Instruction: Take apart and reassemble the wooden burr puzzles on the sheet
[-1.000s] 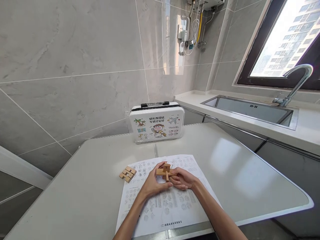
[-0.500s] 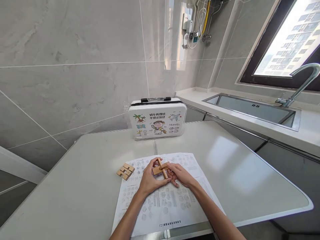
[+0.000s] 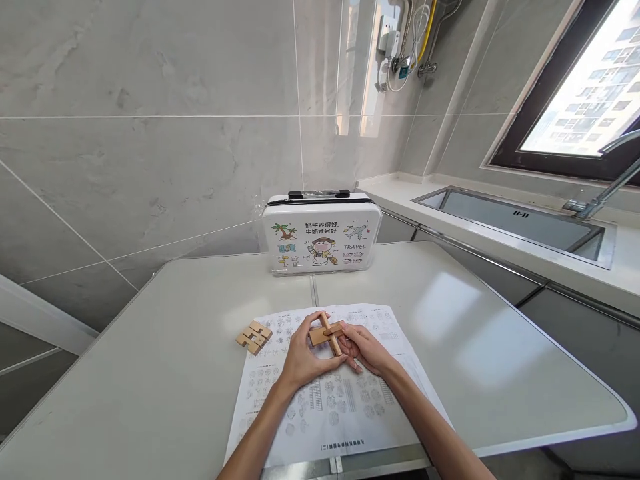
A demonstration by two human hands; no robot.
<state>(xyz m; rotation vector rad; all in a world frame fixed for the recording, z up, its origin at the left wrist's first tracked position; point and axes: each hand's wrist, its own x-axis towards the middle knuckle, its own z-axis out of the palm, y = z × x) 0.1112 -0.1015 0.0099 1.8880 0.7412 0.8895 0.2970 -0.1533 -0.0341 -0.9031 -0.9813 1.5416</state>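
Above a printed sheet (image 3: 300, 433), both hands hold crossed wooden puzzle pieces (image 3: 319, 336). My left hand (image 3: 306, 357) grips a long piece by its two ends, thumb at the near end and a finger at the far end. With its fingers closed, my right hand (image 3: 367, 347) pinches the right end of a piece that crosses the long one. A flat wooden part also shows at the left of the crossing. How the pieces fit together is partly hidden by the fingers. Several more notched wooden pieces (image 3: 255, 336) lie together at the sheet's left edge.
A white cartoon-printed case (image 3: 320, 240) with a black handle stands at the back of the white table (image 3: 150, 373), near the tiled wall. To the right are a counter with a sink (image 3: 510, 217), a faucet (image 3: 595, 200) and a window. Pipes and a cable hang in the corner.
The camera view has shifted slightly, so the scene sits a little further right. Both hands keep their hold on the crossed wooden pieces, with hardly any change in pose.
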